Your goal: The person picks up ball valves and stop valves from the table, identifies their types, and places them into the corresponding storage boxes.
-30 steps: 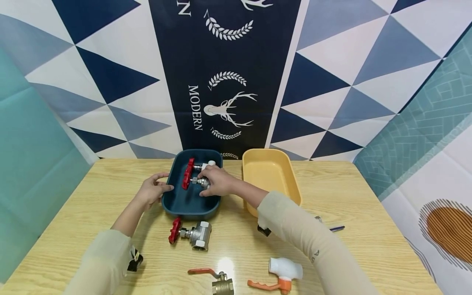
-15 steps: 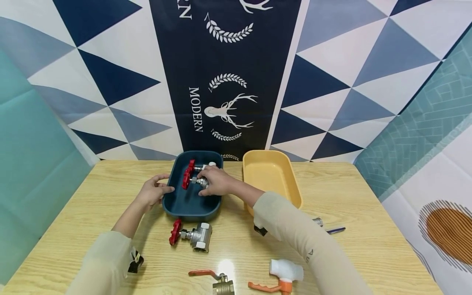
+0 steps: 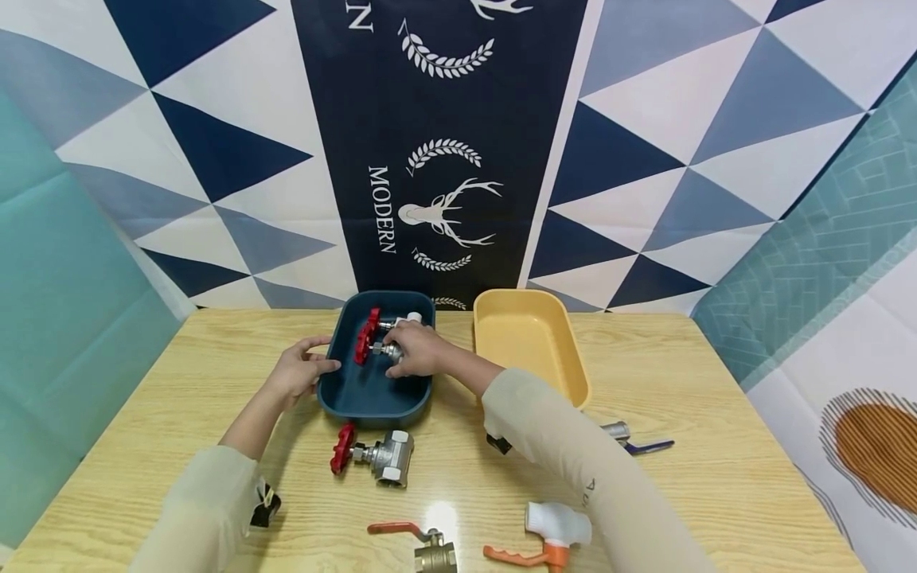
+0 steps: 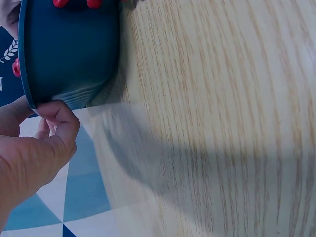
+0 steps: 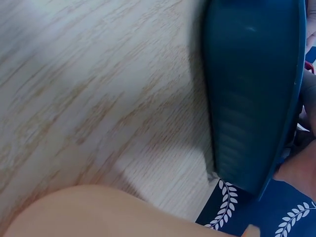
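A dark blue plastic bin (image 3: 372,402) stands at the back of the table. My left hand (image 3: 297,372) pinches its left rim, thumb inside; the left wrist view shows the fingers (image 4: 61,121) at the rim. My right hand (image 3: 419,350) reaches over the right side into the bin and grips a metal gate valve by its body. That valve's red handwheel (image 3: 363,347) points left, and its body is mostly hidden by the hand. Just behind it lies a white-bodied valve (image 3: 410,318), also with a red handwheel. In the right wrist view, the bin wall hides most of the grip.
A yellow bin (image 3: 523,334) stands to the right. In front of the blue bin lies a steel gate valve (image 3: 390,459) with a red handwheel. Nearer are a brass ball valve (image 3: 435,555) and a white valve (image 3: 559,524) with an orange lever. A blue-handled valve (image 3: 648,447) lies right.
My right forearm has shifted slightly left, uncovering more of the blue-handled valve. Both hands keep nearly the same place at the blue bin.
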Available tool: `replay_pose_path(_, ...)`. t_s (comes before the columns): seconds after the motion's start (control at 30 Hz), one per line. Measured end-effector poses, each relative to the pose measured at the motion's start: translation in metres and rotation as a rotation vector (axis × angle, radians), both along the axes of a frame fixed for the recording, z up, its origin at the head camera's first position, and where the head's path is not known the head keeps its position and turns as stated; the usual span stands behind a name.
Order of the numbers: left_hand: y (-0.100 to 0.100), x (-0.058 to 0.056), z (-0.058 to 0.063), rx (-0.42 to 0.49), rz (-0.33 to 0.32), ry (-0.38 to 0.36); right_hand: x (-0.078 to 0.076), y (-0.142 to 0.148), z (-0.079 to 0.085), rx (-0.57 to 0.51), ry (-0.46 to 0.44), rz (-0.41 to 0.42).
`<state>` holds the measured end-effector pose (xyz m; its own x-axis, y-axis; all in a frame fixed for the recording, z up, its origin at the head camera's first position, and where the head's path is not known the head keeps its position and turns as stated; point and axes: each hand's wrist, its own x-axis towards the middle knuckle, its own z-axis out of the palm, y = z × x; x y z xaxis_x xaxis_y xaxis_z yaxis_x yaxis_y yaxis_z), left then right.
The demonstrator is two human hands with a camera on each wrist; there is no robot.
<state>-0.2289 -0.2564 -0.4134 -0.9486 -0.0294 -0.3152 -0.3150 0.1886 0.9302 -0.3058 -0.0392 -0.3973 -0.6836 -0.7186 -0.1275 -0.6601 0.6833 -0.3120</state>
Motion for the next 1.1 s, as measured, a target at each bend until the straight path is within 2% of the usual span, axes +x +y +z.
replay_pose_path(0.4, 0.000, 0.000, 0.002, 0.002, -0.004, -0.002, -0.006, -0.006, -0.003, 0.067, -0.008, -0.004)
replay_pose_path(0.67, -0.001, -0.001, 0.001, 0.010, -0.001, -0.006, -0.009, -0.011, -0.003, 0.074, -0.045, -0.016)
replay_pose_path(1.1, -0.003, -0.001, 0.000, 0.035, 0.002, -0.003, -0.012, -0.017, -0.005, 0.064, -0.051, -0.009)
